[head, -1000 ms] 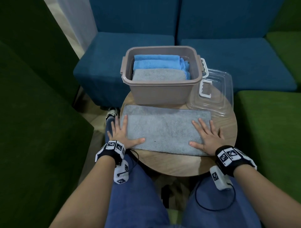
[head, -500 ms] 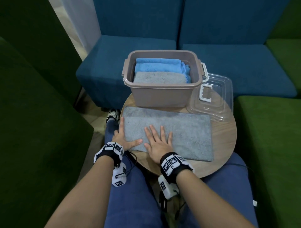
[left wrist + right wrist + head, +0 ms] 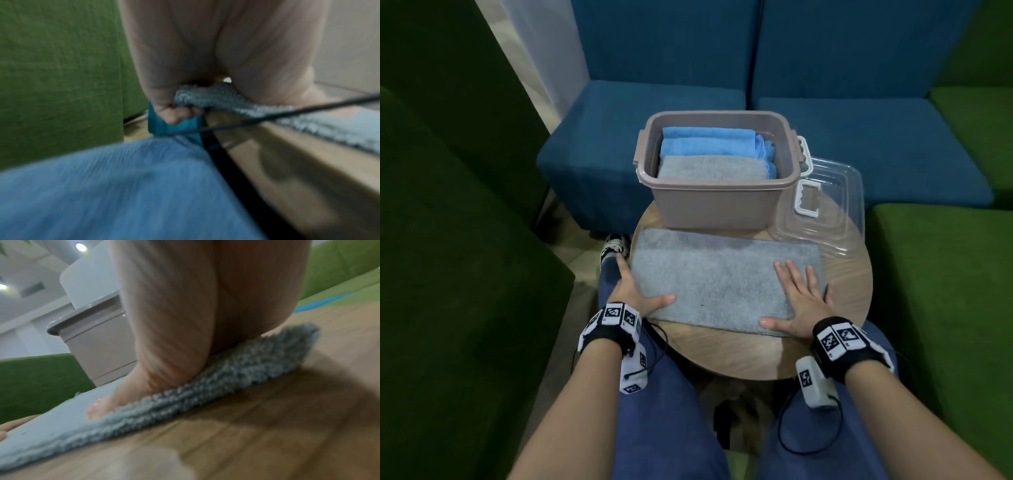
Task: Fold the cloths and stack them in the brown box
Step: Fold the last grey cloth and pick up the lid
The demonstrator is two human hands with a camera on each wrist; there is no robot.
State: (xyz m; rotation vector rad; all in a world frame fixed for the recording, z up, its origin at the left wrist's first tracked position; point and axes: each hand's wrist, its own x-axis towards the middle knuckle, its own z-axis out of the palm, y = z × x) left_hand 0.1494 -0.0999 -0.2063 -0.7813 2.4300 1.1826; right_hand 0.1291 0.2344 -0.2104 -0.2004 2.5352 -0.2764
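A grey cloth (image 3: 722, 281), folded to a long rectangle, lies on the round wooden table (image 3: 739, 353) in front of the brown box (image 3: 719, 205). The box holds a folded grey cloth (image 3: 709, 168) and blue cloths (image 3: 709, 144) behind it. My left hand (image 3: 635, 291) is at the cloth's left end with its thumb on top. In the left wrist view, curled fingers (image 3: 176, 115) hold the cloth's edge (image 3: 226, 100) from below. My right hand (image 3: 801, 298) lies flat on the cloth's right end with straight fingers, pressing the cloth (image 3: 226, 378) down.
A clear plastic lid (image 3: 835, 212) with white handles leans beside the box on the right. Blue seats stand behind the table, green sofas on both sides. My knees in blue trousers sit under the table's near edge.
My right hand has slid along the cloth from near the left hand to the right end. The left hand has stayed at the left edge.
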